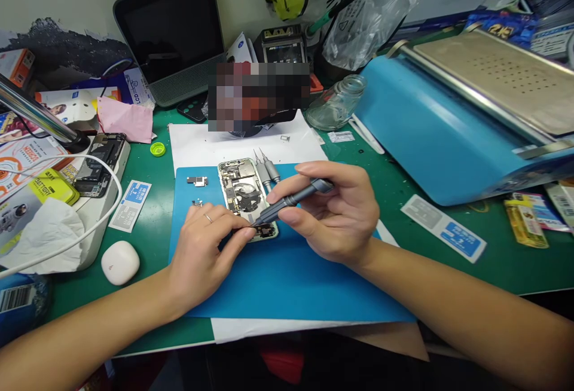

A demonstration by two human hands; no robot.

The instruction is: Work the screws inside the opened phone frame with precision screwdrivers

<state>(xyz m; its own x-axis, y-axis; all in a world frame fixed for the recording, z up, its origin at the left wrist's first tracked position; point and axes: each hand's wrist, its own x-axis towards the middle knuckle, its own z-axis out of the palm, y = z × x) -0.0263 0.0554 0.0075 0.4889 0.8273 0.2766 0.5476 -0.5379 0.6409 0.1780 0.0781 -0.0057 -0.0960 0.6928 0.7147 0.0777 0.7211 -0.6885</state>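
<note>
Gripped screwdriver in half-curled right hand, right of phone, slanted to near end; pinched with closer left hand, couldn't tell what.

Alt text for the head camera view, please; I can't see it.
The right hand holds a grey screwdriver, angled down toward the near end of an opened phone, with the left hand by the screwdriver's tip. The phone lies on a blue mat, two grey tools beside its far end and small loose parts to its left.
</note>
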